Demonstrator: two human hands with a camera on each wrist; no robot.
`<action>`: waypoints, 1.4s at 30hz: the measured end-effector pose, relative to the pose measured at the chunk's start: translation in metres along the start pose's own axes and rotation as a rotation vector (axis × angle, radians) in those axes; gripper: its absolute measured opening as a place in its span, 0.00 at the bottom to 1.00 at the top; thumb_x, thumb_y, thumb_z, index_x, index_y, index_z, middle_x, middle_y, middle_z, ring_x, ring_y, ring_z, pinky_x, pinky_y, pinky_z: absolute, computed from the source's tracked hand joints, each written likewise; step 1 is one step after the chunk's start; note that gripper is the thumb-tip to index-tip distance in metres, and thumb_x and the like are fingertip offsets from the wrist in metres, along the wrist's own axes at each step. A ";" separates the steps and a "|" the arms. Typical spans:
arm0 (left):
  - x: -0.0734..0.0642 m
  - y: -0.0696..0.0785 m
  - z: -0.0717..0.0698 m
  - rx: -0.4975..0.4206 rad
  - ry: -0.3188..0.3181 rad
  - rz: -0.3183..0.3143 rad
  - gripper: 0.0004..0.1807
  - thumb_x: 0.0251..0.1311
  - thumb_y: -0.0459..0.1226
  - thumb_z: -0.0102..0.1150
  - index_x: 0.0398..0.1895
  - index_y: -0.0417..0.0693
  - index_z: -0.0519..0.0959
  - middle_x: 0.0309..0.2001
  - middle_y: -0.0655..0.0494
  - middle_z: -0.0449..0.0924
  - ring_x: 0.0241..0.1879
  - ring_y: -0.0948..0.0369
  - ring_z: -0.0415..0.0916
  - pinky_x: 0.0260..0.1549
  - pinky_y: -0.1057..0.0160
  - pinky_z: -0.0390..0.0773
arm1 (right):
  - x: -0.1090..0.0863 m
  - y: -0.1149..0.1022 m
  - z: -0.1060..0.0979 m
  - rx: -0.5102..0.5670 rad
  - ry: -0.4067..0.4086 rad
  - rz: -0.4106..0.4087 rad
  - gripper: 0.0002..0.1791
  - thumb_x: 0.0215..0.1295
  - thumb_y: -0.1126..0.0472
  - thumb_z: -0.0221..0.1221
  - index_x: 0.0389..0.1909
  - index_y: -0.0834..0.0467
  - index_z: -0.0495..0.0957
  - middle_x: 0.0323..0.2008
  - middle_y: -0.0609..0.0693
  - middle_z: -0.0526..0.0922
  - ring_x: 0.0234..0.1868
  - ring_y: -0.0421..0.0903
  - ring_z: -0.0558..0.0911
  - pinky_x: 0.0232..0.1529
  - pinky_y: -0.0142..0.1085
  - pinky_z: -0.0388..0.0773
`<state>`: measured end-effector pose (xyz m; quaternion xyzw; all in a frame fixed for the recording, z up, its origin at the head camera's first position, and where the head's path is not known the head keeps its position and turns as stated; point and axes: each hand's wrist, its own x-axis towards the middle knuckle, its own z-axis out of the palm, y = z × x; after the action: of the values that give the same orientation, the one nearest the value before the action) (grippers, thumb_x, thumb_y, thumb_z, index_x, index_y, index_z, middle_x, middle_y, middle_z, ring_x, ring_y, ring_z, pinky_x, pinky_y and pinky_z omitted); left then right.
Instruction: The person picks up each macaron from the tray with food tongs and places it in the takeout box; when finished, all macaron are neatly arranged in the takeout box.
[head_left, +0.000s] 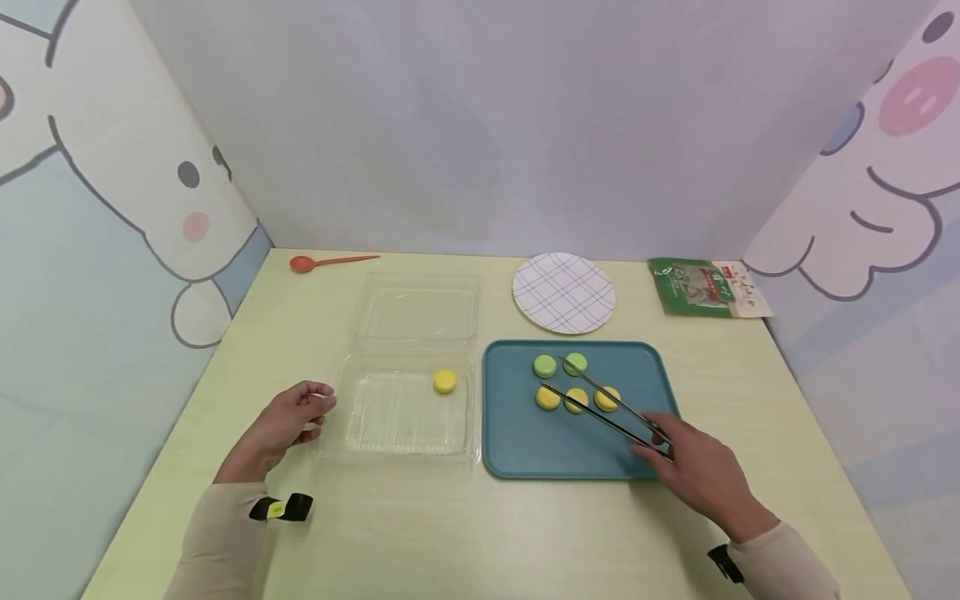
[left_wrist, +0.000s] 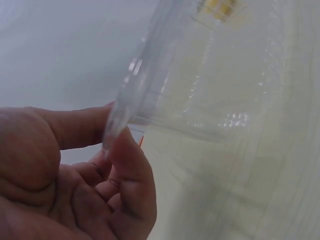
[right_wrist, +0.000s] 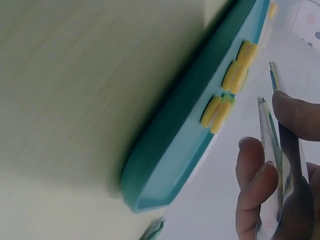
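My left hand (head_left: 288, 417) pinches the left rim of an open clear plastic container (head_left: 397, 421) between thumb and fingers; the left wrist view shows the grip closely. One yellow macaron (head_left: 445, 382) sits at the upper right inside it, and the lid (head_left: 416, 312) lies folded back behind. In my right hand (head_left: 705, 471) is a pair of metal tongs (head_left: 609, 423), its arms spread apart over a blue tray (head_left: 517, 446). Two green macarons (head_left: 544, 366) lie on the tray behind a row of three yellow macarons (head_left: 547, 397). Nothing is held between the tong tips.
An orange spoon (head_left: 303, 264) lies at the back left of the table. Behind the tray are a round checked plate (head_left: 564, 293) and, farther right, a green and white food packet (head_left: 705, 288). Walls with cartoon prints (head_left: 191, 225) enclose the back and sides.
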<state>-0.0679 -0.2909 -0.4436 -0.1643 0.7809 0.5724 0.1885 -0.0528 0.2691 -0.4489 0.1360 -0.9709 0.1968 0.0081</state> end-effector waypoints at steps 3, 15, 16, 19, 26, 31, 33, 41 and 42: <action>0.000 0.000 0.000 0.005 0.002 0.003 0.19 0.76 0.38 0.53 0.60 0.35 0.66 0.38 0.50 0.73 0.32 0.61 0.70 0.32 0.62 0.77 | -0.006 0.005 0.000 -0.006 -0.015 0.026 0.26 0.61 0.51 0.71 0.57 0.56 0.78 0.34 0.42 0.81 0.29 0.40 0.77 0.25 0.41 0.71; 0.000 0.002 -0.001 0.012 0.002 0.015 0.20 0.75 0.39 0.53 0.61 0.34 0.65 0.39 0.51 0.74 0.33 0.61 0.70 0.32 0.63 0.77 | -0.033 0.018 -0.009 -0.013 0.000 0.106 0.25 0.62 0.50 0.70 0.55 0.58 0.78 0.31 0.40 0.79 0.25 0.37 0.72 0.24 0.40 0.68; 0.000 0.002 -0.001 0.015 0.000 0.017 0.20 0.75 0.39 0.53 0.61 0.34 0.65 0.39 0.51 0.74 0.33 0.61 0.70 0.32 0.63 0.77 | -0.035 0.019 -0.009 -0.015 0.000 0.113 0.25 0.62 0.49 0.70 0.55 0.58 0.78 0.30 0.40 0.78 0.24 0.37 0.71 0.23 0.39 0.67; 0.000 0.002 -0.001 0.016 0.001 0.010 0.20 0.75 0.39 0.53 0.60 0.35 0.66 0.39 0.51 0.74 0.33 0.61 0.70 0.32 0.63 0.77 | -0.040 0.021 -0.009 -0.016 -0.005 0.136 0.24 0.63 0.48 0.69 0.54 0.57 0.78 0.30 0.40 0.78 0.24 0.37 0.70 0.23 0.39 0.66; 0.000 0.002 -0.002 0.027 0.001 0.015 0.20 0.75 0.40 0.53 0.60 0.35 0.66 0.38 0.51 0.74 0.33 0.61 0.70 0.32 0.63 0.78 | -0.047 0.024 -0.010 -0.023 -0.010 0.179 0.24 0.65 0.45 0.67 0.53 0.57 0.78 0.28 0.40 0.76 0.23 0.38 0.70 0.22 0.40 0.66; 0.001 -0.001 -0.002 0.031 0.005 0.000 0.20 0.76 0.40 0.53 0.60 0.35 0.66 0.39 0.51 0.73 0.34 0.60 0.70 0.32 0.63 0.78 | -0.051 0.028 -0.013 -0.035 -0.035 0.207 0.24 0.66 0.44 0.65 0.53 0.57 0.78 0.28 0.41 0.76 0.24 0.39 0.71 0.22 0.40 0.67; 0.001 -0.002 -0.002 0.030 0.002 -0.001 0.20 0.76 0.40 0.53 0.60 0.35 0.66 0.39 0.51 0.73 0.34 0.60 0.70 0.32 0.63 0.78 | -0.051 0.029 -0.013 -0.032 -0.068 0.222 0.25 0.67 0.43 0.64 0.54 0.58 0.78 0.28 0.41 0.77 0.24 0.40 0.71 0.22 0.40 0.67; 0.002 0.000 -0.001 0.034 0.001 0.001 0.20 0.76 0.40 0.53 0.60 0.35 0.66 0.39 0.51 0.74 0.34 0.60 0.70 0.32 0.63 0.78 | -0.053 0.030 -0.011 -0.019 -0.119 0.250 0.28 0.68 0.42 0.63 0.55 0.60 0.78 0.30 0.42 0.79 0.25 0.40 0.73 0.22 0.40 0.68; 0.002 0.000 -0.001 0.035 -0.001 0.000 0.20 0.76 0.40 0.53 0.60 0.35 0.66 0.39 0.51 0.74 0.34 0.60 0.70 0.32 0.63 0.78 | -0.053 0.030 -0.011 -0.015 -0.119 0.251 0.28 0.68 0.42 0.63 0.55 0.60 0.78 0.30 0.42 0.79 0.25 0.41 0.73 0.22 0.40 0.68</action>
<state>-0.0695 -0.2917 -0.4440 -0.1608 0.7906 0.5589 0.1915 -0.0106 0.3139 -0.4543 0.0247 -0.9805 0.1806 -0.0733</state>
